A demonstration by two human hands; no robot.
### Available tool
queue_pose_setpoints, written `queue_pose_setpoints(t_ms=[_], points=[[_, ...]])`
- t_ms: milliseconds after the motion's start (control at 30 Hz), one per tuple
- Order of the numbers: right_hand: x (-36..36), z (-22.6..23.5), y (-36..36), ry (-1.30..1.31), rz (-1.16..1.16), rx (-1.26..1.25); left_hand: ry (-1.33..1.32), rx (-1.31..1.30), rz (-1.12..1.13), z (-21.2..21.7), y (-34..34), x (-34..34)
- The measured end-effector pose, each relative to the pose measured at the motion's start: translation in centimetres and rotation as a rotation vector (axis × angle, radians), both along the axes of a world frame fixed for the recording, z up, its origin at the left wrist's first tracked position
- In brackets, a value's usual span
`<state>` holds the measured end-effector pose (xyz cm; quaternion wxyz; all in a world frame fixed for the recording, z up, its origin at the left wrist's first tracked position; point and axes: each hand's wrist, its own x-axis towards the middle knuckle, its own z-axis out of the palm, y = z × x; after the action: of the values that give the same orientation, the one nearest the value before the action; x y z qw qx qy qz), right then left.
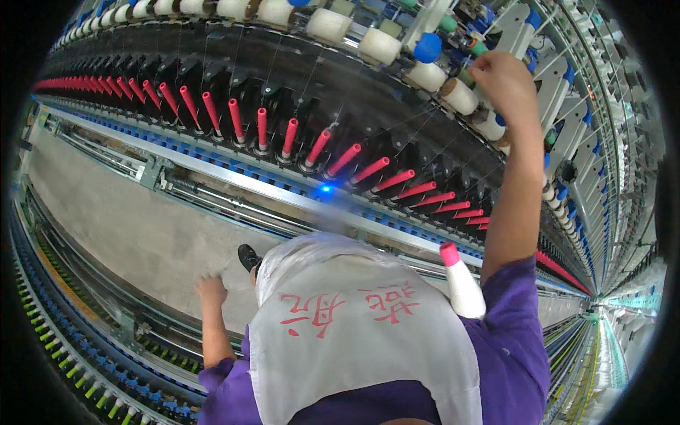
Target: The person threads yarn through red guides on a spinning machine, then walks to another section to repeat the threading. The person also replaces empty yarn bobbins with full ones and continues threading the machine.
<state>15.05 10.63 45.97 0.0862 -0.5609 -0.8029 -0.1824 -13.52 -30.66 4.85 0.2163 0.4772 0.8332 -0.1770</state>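
My right hand (506,83) is raised over the upper part of a spinning frame, its fingertips pinched together. Whatever they hold, if anything, is too small to make out. Just below that hand are white rollers (459,96) and a blue round cap (428,48). My left hand (211,289) hangs low beside me, away from the machine, its fingers smeared and hard to read. Beside my right upper arm a pink-tipped bobbin wound with white yarn (465,289) stands against the apron (368,340); what supports it is hidden.
Pink bobbins (262,129) stand in a long row on the frame, with thin threads above them. A blue light (326,189) glows on the rail. Behind me runs another machine with green-tipped spindles (85,386). Grey floor (156,219) lies between the machines.
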Motion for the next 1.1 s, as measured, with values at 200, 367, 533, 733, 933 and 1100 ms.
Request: queue_pose_setpoints(t_ms=[200, 367, 533, 733, 933, 1100], points=[[-4.2, -2.1, 2.7, -0.074, 0.331, -0.024, -0.649, 0.382, 0.751, -11.4, -7.9, 6.3], [-4.1, -2.8, 1.9, 0.088, 0.364, -0.037, -0.933, 0.69, 0.792, -12.6, -0.2, 4.2], [-2.5, -3.8, 2.6, 0.118, 0.325, -0.061, -0.942, 0.839, 0.544, -7.9, 7.5, 0.4], [-4.2, -9.2, -4.9, 0.876, 0.42, 0.311, -1.0, 0.722, 0.479, -4.2, 10.6, -0.3], [-8.6, -20.7, -6.5, 0.811, 0.125, -0.41, -1.306, 0.55, 0.44, -3.2, 11.3, -2.5], [-10.0, -22.0, -4.7, 0.418, 0.15, -0.333, -1.125, 0.523, 0.222, -1.8, 13.1, -6.9]])
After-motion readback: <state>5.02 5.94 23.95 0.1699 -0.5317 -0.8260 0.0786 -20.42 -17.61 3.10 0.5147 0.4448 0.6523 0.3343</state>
